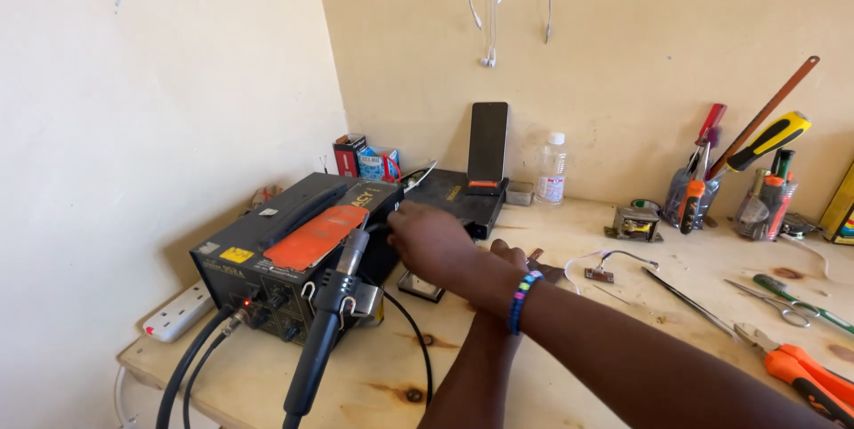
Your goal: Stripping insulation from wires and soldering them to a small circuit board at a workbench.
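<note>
Crossed forearms fill the foreground: the right hand [431,238], wearing a beaded bracelet [524,301], reaches over to the hot-air rework station [294,256] beside its holstered nozzle wand [331,313], grip unclear, while the left hand [509,256] stays mostly hidden behind, near a small board [421,286].

station [267,251]: was black, orange panel, yellow sticker
hot-air handle [325,327]: was black, grey nozzle
bracelet [523,300]: was beaded blue, pink, green
pliers [805,374]: had orange grips
workbench [569,393]: was pale wood, dark knots
power strip [178,312]: was white
</note>
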